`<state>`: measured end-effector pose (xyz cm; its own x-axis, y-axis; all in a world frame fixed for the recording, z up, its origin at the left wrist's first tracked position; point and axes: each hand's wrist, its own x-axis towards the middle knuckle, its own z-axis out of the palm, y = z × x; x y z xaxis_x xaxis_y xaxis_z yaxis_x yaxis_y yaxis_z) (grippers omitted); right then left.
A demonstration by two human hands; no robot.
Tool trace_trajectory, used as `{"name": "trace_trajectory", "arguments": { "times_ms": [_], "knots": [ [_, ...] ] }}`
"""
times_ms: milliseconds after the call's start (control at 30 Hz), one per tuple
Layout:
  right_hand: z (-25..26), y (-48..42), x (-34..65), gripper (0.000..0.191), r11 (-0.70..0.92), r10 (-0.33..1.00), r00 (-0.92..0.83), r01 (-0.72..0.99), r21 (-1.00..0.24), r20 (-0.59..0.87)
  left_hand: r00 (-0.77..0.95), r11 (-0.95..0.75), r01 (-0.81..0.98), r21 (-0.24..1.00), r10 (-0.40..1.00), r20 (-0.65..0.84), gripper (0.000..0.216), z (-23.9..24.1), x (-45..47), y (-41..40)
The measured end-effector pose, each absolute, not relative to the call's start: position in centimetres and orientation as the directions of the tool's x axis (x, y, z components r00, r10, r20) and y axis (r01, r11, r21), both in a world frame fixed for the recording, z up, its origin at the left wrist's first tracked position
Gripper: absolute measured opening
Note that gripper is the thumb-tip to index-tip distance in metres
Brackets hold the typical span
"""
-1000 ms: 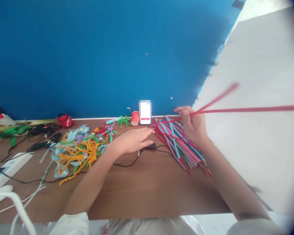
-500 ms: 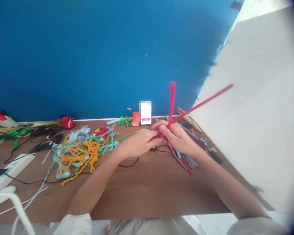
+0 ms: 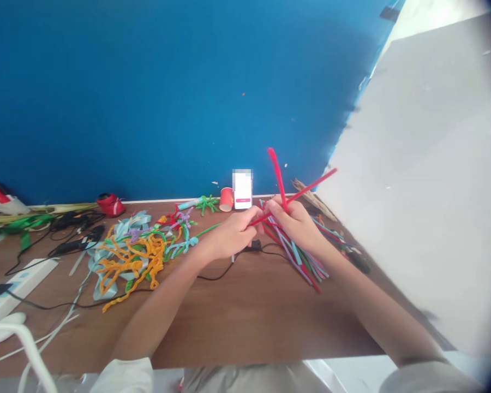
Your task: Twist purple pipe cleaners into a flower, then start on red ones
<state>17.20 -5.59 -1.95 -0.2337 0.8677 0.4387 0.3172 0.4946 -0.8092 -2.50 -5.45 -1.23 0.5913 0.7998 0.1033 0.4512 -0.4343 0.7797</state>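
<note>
Red pipe cleaners point(image 3: 277, 173) are held between my two hands above the table; one end rises upward and another slants up to the right. My right hand point(image 3: 291, 221) pinches them with thumb and fingers where they cross. To its left, my left hand point(image 3: 239, 232) is closed on a red length that runs across the gap between the hands. Below my right hand lies a bundle of purple, light blue and red pipe cleaners point(image 3: 300, 262), partly covered by that hand.
Left of my hands is a heap of orange pipe cleaners point(image 3: 147, 251) with light blue ribbon. A phone point(image 3: 243, 190) and a red paper cup point(image 3: 226, 200) stand by the blue wall. Black cables and a white power strip point(image 3: 22, 286) lie at left.
My hands have moved apart, left hand slightly leftward, and a red length now shows between them. The upright red end tilts left, and the slanting end reaches less far right.
</note>
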Motion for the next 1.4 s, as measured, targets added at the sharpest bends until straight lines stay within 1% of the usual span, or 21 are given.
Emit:
{"name": "trace_trajectory", "arguments": {
  "times_ms": [100, 167, 233, 300, 367, 467, 600, 700, 767, 867, 967, 1033, 1100, 1200, 1400],
  "knots": [
    [-2.2, -5.5, 17.1, 0.027, 0.433, 0.901, -0.183, 0.424, -0.796, 0.393, 0.581, -0.447, 0.424, 0.788, 0.801, 0.142, 0.023, -1.4, -2.3, -5.5],
    [-2.2, -5.7, 17.2, 0.034, 0.390, 0.920, -0.175, 0.483, -0.784, 0.350, 0.580, -0.447, 0.389, 0.805, 0.798, 0.163, 0.016, -1.5, -2.1, -5.6],
    [-2.1, -5.9, 17.3, 0.042, 0.401, 0.916, -0.229, 0.499, -0.768, 0.330, 0.581, -0.436, 0.326, 0.839, 0.792, 0.186, 0.013, -1.6, -1.9, -5.7],
    [-2.1, -6.1, 17.3, 0.045, 0.443, 0.894, -0.302, 0.478, -0.759, 0.331, 0.584, -0.389, 0.257, 0.885, 0.792, 0.178, 0.024, -1.8, -1.6, -5.7],
    [-2.3, -6.3, 17.0, 0.044, 0.468, 0.877, -0.337, 0.437, -0.768, 0.342, 0.580, -0.290, 0.195, 0.937, 0.804, 0.128, 0.031, -2.1, -1.3, -5.5],
    [-2.6, -6.2, 16.6, 0.040, 0.471, 0.873, -0.331, 0.382, -0.795, 0.358, 0.566, -0.166, 0.109, 0.980, 0.821, 0.076, 0.030, -2.4, -0.9, -5.1],
    [-2.4, -6.1, 16.4, 0.032, 0.498, 0.855, -0.359, 0.365, -0.787, 0.375, 0.583, -0.095, 0.024, 0.995, 0.810, 0.063, 0.026, -2.1, -1.0, -4.6],
    [-2.1, -6.1, 16.5, 0.030, 0.525, 0.831, -0.399, 0.333, -0.783, 0.388, 0.603, -0.071, -0.016, 0.997, 0.795, 0.067, 0.031, -1.9, -1.2, -4.4],
    [-2.1, -6.0, 16.5, 0.028, 0.522, 0.836, -0.373, 0.318, -0.791, 0.401, 0.601, -0.082, -0.015, 0.997, 0.796, 0.075, 0.036, -1.9, -1.3, -4.4],
    [-2.2, -5.8, 16.7, 0.024, 0.515, 0.853, -0.278, 0.313, -0.798, 0.441, 0.582, -0.092, 0.003, 0.996, 0.810, 0.073, 0.039, -2.0, -1.4, -4.4],
    [-2.2, -5.6, 16.9, 0.017, 0.539, 0.842, -0.182, 0.321, -0.778, 0.508, 0.577, -0.066, 0.039, 0.997, 0.816, 0.031, 0.041, -2.2, -1.5, -4.3],
    [-2.1, -5.6, 16.9, 0.016, 0.550, 0.835, -0.168, 0.310, -0.776, 0.525, 0.585, -0.049, 0.057, 0.997, 0.811, 0.007, 0.043, -2.4, -1.5, -4.2],
    [-2.1, -5.7, 16.9, 0.015, 0.539, 0.842, -0.178, 0.283, -0.793, 0.509, 0.593, -0.049, 0.053, 0.997, 0.805, 0.008, 0.044, -2.5, -1.4, -4.1],
    [-2.1, -5.8, 16.8, 0.013, 0.511, 0.860, -0.167, 0.246, -0.824, 0.483, 0.585, -0.051, 0.008, 0.999, 0.810, 0.037, 0.044, -2.7, -1.3, -4.0],
    [-2.0, -6.2, 16.7, 0.008, 0.544, 0.839, -0.117, 0.172, -0.821, 0.531, 0.549, -0.085, -0.060, 0.995, 0.829, 0.103, 0.039, -2.6, -1.3, -3.9]
  ]
}}
